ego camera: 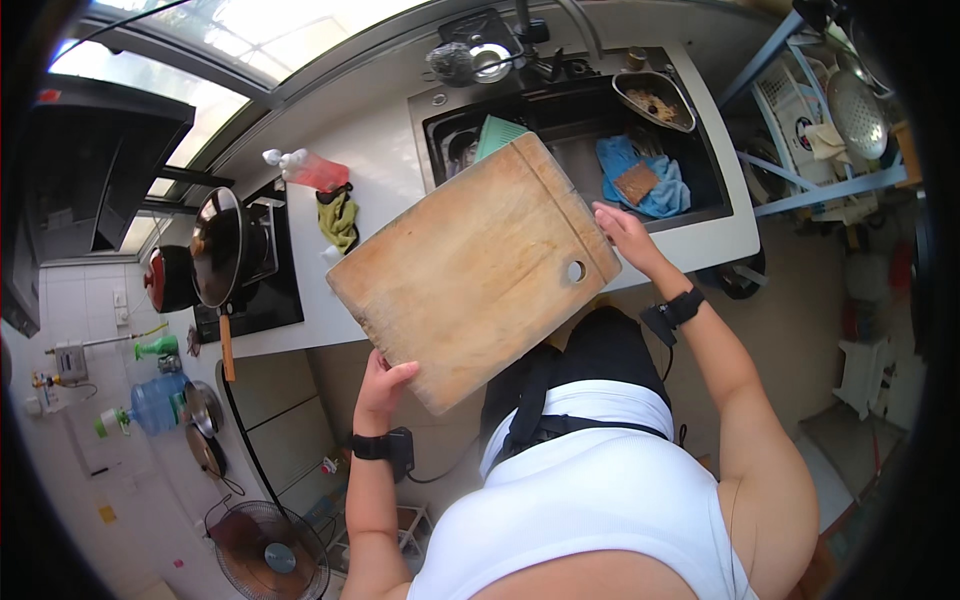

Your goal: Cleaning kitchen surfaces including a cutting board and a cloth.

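A large wooden cutting board (472,270), with a round hole near one corner and a groove along one end, is held tilted above the counter's front edge. My left hand (385,384) grips its lower left end, thumb on top and fingers hidden beneath. At the board's right end, my right hand (624,234) supports the edge, fingers extended along it. Behind the board is the dark sink (551,191), partly covered by it. A blue cloth (667,191) with a brown scouring pad (636,183) lies in the sink. A green plastic basket (499,136) shows past the board's far edge.
A strainer of food scraps (654,101) sits at the sink's back right corner. Left of the board are a bottle of red liquid (319,171) and a green cloth (339,219). A lidded pan (219,247) stands on the stove. A blue rack (825,191) is at right.
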Demonstrator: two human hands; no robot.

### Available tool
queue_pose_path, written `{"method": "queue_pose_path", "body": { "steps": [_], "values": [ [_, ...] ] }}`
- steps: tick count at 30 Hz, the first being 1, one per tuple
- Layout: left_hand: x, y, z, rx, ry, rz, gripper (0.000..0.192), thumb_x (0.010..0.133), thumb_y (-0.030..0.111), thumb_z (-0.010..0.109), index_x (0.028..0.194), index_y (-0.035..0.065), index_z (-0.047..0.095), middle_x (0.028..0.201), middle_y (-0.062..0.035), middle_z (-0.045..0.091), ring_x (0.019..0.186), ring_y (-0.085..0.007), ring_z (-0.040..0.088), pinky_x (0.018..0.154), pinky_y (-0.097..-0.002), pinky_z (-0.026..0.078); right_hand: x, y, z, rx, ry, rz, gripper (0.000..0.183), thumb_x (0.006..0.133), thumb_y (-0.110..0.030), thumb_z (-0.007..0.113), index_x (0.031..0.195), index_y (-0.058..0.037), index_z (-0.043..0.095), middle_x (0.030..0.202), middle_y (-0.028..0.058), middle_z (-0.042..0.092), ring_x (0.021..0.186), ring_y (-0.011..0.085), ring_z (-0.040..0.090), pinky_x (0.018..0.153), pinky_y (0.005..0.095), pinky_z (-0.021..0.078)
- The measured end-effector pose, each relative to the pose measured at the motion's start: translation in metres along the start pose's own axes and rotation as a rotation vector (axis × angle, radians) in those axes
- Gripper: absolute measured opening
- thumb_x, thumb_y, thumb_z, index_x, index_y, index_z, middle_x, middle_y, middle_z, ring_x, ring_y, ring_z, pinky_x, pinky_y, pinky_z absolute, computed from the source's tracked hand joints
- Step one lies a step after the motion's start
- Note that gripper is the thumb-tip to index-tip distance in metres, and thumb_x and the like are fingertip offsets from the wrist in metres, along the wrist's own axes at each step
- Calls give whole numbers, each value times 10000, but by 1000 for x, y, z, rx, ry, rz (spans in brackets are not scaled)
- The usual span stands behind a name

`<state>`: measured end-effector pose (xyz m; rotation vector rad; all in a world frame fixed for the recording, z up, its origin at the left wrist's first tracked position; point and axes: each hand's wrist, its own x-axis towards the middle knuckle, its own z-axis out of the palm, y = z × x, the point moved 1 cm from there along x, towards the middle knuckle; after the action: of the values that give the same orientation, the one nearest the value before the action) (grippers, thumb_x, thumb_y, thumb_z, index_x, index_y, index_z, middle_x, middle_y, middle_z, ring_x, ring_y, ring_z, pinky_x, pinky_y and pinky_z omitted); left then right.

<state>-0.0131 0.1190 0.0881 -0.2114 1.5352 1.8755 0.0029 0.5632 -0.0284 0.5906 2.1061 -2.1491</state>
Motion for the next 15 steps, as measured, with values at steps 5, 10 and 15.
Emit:
{"method": "queue_pose_path", "body": {
  "steps": [5, 10, 15],
  "values": [
    [48, -6, 22, 137, -128, -41, 513, 785, 46, 697, 1246, -56, 498, 1147, -113, 625, 1046, -187, 602, 903, -319, 479, -43, -12, -11, -70, -32, 79, 461, 840, -313, 736, 1112, 33, 598, 1090, 85, 647, 963, 125, 612, 837, 280, 499],
    [102, -11, 48, 214, -205, -72, 543, 815, 59, 681, 1299, -39, 456, 1220, -113, 597, 1102, -199, 584, 946, -347, 463, -68, -9, -54, 77, 109, -15, 493, 815, -230, 767, 1178, 25, 552, 1094, 87, 641, 978, 139, 604, 863, 290, 496],
    [175, 3, 78, 544, -166, 181, 485, 883, 40, 626, 1326, -32, 441, 1253, -121, 574, 1142, -191, 556, 981, -317, 439, -81, -42, -69, -15, 325, -296, 464, 785, -201, 793, 1130, 12, 569, 1018, 61, 651, 908, 130, 608, 811, 265, 497]
  ]
}}
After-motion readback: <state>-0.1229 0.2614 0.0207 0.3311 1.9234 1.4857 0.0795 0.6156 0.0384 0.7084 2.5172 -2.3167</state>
